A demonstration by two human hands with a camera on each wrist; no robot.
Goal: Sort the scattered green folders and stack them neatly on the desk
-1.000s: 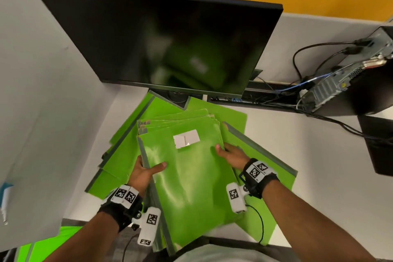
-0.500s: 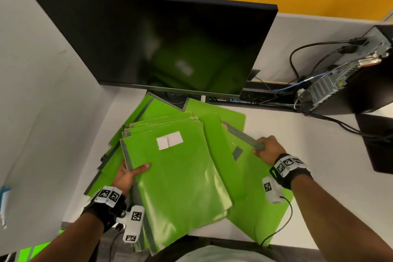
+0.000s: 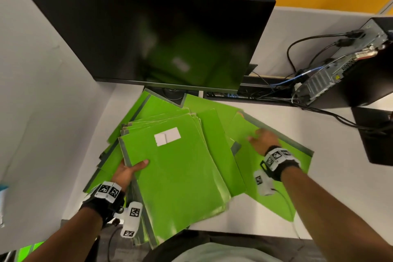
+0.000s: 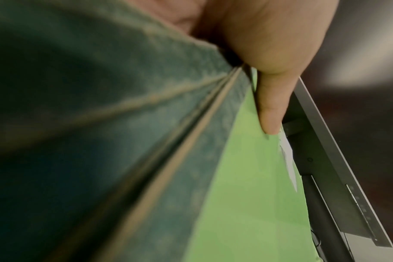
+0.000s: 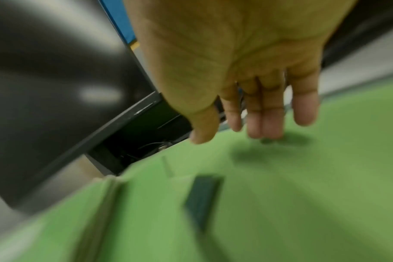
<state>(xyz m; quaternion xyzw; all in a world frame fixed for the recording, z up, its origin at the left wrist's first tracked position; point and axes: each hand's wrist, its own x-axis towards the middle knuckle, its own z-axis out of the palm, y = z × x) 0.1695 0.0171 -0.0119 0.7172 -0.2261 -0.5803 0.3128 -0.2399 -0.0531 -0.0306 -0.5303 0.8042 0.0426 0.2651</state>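
A gathered stack of green folders (image 3: 180,176) with grey spines lies tilted over the desk's near edge; its top folder bears a white label (image 3: 167,136). My left hand (image 3: 129,169) grips the stack's left spine, thumb (image 4: 269,113) on top of the green cover (image 4: 247,203) and fingers hidden beneath. My right hand (image 3: 262,140) lies with straight fingers (image 5: 265,122) on a separate green folder (image 3: 274,176) to the right, beside its grey spine. More green folders (image 3: 148,108) fan out under and behind the stack.
A black monitor (image 3: 148,34) stands over the back of the desk (image 3: 331,176). A desktop computer (image 3: 340,66) with cables (image 3: 297,49) sits at the back right, and a grey partition (image 3: 42,91) closes the left side. More green folders (image 3: 27,251) show lower left.
My right hand left the held stack, reached right, and now rests flat on the separate folder. The stack shifted left and rotated slightly in my left hand.
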